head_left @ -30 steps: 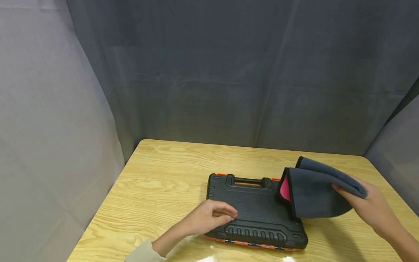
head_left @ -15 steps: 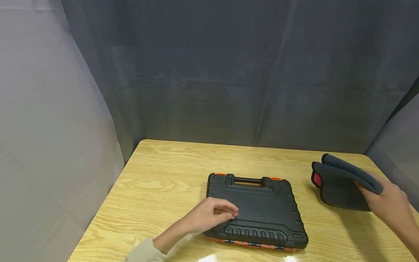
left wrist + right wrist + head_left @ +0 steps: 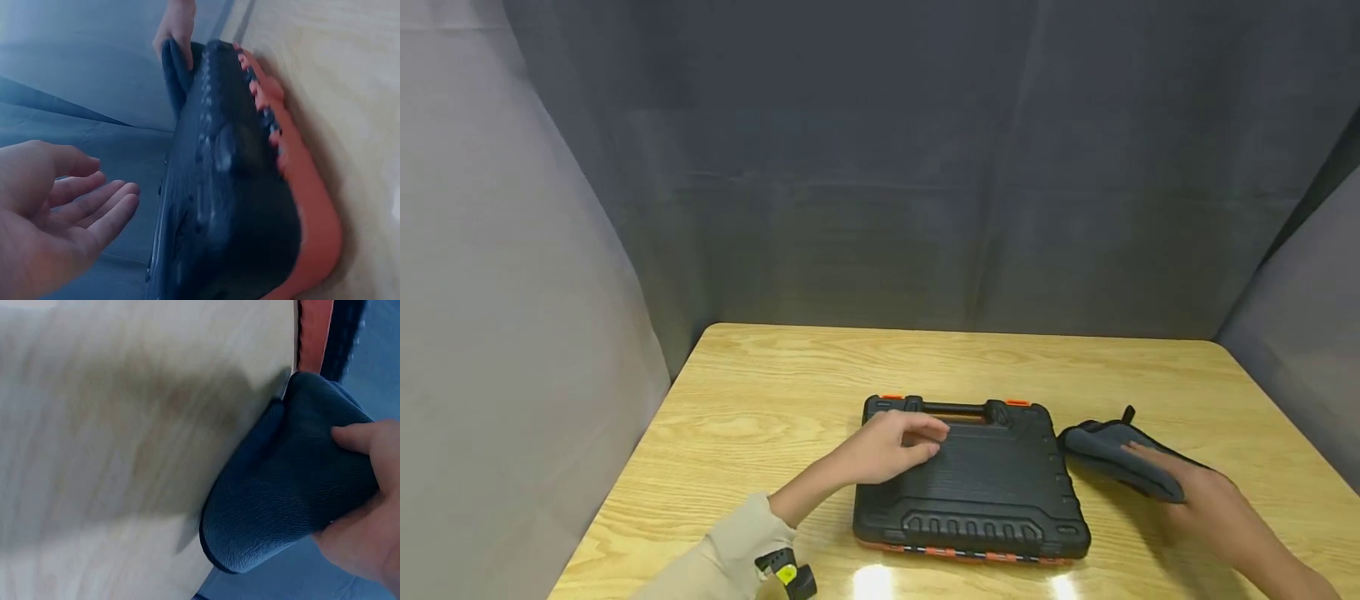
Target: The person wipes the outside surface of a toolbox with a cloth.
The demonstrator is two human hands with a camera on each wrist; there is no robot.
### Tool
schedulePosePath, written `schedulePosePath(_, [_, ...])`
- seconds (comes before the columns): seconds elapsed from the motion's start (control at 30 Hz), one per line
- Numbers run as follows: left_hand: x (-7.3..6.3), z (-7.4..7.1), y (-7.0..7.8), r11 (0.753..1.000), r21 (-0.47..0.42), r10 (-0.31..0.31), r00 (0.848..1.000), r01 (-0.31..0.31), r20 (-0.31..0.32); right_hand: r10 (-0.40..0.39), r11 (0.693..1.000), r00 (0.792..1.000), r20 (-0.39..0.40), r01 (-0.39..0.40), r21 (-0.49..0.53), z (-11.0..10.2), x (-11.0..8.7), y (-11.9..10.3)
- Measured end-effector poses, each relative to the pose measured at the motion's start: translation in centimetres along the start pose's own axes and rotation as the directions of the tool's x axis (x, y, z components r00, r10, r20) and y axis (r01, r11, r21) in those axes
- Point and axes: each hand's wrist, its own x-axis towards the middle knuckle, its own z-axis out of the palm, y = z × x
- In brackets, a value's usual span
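Observation:
A black plastic carry case (image 3: pixel 992 479) with orange edges and a moulded handle (image 3: pixel 955 408) lies flat on the table. My left hand (image 3: pixel 887 446) hovers over its left part, fingers loosely curved; in the left wrist view this hand (image 3: pixel 62 206) holds nothing and stands apart from the case (image 3: pixel 212 162). To the right of the case, my right hand (image 3: pixel 1206 504) grips a folded grey-blue cloth (image 3: pixel 1101 446) with black edging. Seen from the right wrist, the thumb lies on top of the cloth (image 3: pixel 281 475), which reaches the case's side close to the tabletop.
The wood-grain table (image 3: pixel 760 392) has rounded far corners. A dark curtain (image 3: pixel 850 192) hangs behind it, with pale grey cloth walls (image 3: pixel 497 333) at the left and right. A small black strap device (image 3: pixel 788 573) sits on my left sleeve.
My right hand first carried the cloth rightward off the case, then lowered it and brought it back against the case's right side. My left hand shifted toward the handle. The view turned slightly.

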Motion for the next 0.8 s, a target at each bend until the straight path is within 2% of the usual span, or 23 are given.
schedulePosePath(0.1, [0.8, -0.5, -0.1, 0.996, 0.092, -0.002, 1.0, 0.001, 0.01, 0.078, 0.995, 0.985, 0.152, -0.087, 0.056, 0.9, 0.0, -0.8])
schedulePosePath(0.17, [1.5, -0.8, -0.3, 0.991, 0.137, -0.008, 1.0, 0.006, 0.016, 0.112, 0.988, 0.971, 0.211, -0.133, 0.084, 1.5, -0.1, -1.1])
schedulePosePath(0.23, [2.4, -1.1, -0.4, 0.982, 0.19, -0.02, 0.999, 0.014, 0.027, 0.128, 0.984, 0.963, 0.239, -0.154, 0.092, 2.0, -0.1, -1.4])
schedulePosePath(0.33, [4.0, -1.5, -0.5, 0.961, 0.274, -0.046, 0.998, 0.032, 0.043, 0.132, 0.986, 0.962, 0.241, -0.153, 0.072, 2.7, 0.0, -1.9])
schedulePosePath(0.47, [6.1, -1.9, -0.6, 0.907, 0.416, -0.105, 0.991, 0.063, 0.08, 0.13, 0.988, 0.962, 0.239, -0.146, 0.049, 2.9, 0.0, -2.4])
schedulePosePath(0.6, [8.1, -1.8, -1.2, 0.846, 0.525, -0.187, 0.973, 0.088, 0.139, 0.134, 0.987, 0.957, 0.257, -0.153, 0.055, 2.4, 0.1, -2.6])
schedulePosePath(0.67, [8.8, -1.7, -1.6, 0.824, 0.56, -0.212, 0.962, 0.08, 0.174, 0.153, 0.984, 0.948, 0.278, -0.173, 0.048, 2.2, 0.4, -2.8])
schedulePosePath(0.8, [9.8, -1.2, -2.6, 0.787, 0.616, -0.218, 0.951, 0.038, 0.219, 0.186, 0.977, 0.931, 0.313, -0.208, 0.039, 2.0, 1.0, -3.3])
